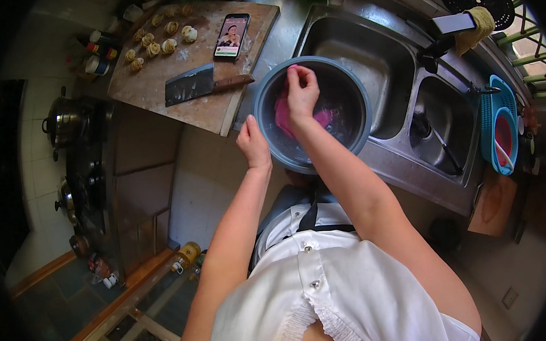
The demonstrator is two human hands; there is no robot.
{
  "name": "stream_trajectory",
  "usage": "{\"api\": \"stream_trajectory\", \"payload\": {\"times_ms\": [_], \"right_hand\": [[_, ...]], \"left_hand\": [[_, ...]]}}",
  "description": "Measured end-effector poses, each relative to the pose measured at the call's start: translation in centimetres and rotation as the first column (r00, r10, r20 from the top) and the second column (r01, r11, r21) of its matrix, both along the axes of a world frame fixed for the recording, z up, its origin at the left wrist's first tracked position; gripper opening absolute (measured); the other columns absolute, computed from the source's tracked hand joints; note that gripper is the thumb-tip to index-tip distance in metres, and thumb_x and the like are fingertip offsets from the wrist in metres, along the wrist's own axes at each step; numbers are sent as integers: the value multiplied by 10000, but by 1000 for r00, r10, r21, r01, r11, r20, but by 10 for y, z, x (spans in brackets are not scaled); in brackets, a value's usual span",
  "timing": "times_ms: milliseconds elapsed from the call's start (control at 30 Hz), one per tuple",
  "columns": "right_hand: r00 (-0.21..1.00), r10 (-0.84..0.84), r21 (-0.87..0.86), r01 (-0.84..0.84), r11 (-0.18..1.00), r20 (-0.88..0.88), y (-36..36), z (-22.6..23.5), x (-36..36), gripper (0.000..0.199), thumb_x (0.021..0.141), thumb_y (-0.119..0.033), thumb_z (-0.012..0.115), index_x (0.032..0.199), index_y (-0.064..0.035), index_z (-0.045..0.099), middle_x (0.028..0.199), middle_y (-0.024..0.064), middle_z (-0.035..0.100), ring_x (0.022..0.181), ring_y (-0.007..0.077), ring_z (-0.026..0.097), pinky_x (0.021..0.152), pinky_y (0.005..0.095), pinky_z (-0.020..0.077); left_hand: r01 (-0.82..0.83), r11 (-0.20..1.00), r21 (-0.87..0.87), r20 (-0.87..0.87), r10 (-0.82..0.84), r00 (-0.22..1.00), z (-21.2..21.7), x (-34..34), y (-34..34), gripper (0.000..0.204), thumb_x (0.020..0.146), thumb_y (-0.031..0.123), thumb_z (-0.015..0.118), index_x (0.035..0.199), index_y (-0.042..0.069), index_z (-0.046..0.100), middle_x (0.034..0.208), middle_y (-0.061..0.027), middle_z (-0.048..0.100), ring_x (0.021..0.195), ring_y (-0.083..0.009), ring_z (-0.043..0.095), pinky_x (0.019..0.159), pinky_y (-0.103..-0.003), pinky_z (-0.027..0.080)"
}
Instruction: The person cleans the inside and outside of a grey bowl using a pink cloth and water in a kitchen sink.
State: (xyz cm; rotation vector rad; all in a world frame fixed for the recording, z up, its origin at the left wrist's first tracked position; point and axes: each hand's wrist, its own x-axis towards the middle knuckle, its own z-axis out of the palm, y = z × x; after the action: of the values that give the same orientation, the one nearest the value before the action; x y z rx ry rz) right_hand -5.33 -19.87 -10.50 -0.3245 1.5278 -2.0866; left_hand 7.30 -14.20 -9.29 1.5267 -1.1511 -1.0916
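A round grey basin [351, 95] rests at the counter's front edge, partly over the sink rim. What looks like a pink cloth [283, 114] lies in it, wet, with shiny water around it. My right hand [303, 92] is inside the basin, fingers closed in a pinch with a bit of pink showing at the tips. At the basin's left side, my left hand [254, 145] grips the rim, thumb up along the outside; its other fingers are partly hidden.
Left of the basin, a floury wooden board [147, 87] carries a cleaver [191, 84], a phone [232, 36] and several rolled dough pieces [153, 49]. A double steel sink [400, 92] is at the right, with blue baskets [504, 126] beyond. Pots [66, 121] stand far left.
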Motion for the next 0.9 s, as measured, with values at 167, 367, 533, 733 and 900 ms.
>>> {"api": "stream_trajectory", "payload": {"times_ms": [167,367,533,733,900], "right_hand": [[841,436,125,-418,900,-320,40,16,22,119,843,-120,678,918,-37,642,887,24,561,782,107,554,715,243,458],[404,847,167,-862,478,-345,65,27,-18,127,842,-123,682,924,-30,656,912,44,567,814,129,571,718,267,475],[208,938,214,-938,271,-275,71,39,-24,132,848,-129,678,933,-29,661,990,44,545,827,128,573,652,232,478],[602,767,-30,-782,623,221,58,46,-21,192,907,-94,536,1073,-40,615,984,47,583,905,157,561,849,278,447],[731,464,-351,-318,881,501,46,17,-23,356,903,-89,525,1253,-57,469,1157,51,562,1074,172,528,975,331,406]], "left_hand": [[-90,978,189,-355,154,922,4,-2,47,345,954,299,444,1098,17,582,948,-14,597,777,-97,549,654,-223,436],[212,927,309,-477,-42,878,36,9,-24,343,948,308,429,889,28,617,742,-33,626,651,-93,543,587,-215,419],[273,958,84,-227,-249,942,11,-2,-64,426,975,323,423,880,-41,623,783,-78,646,700,-137,577,658,-274,455],[262,962,-71,72,-257,964,13,-6,-48,427,980,280,445,738,-48,572,612,-62,536,602,-129,452,583,-334,416],[257,966,-38,241,-241,940,22,-8,-42,407,974,270,472,727,-47,545,549,-96,451,555,-140,384,527,-372,373]]}}
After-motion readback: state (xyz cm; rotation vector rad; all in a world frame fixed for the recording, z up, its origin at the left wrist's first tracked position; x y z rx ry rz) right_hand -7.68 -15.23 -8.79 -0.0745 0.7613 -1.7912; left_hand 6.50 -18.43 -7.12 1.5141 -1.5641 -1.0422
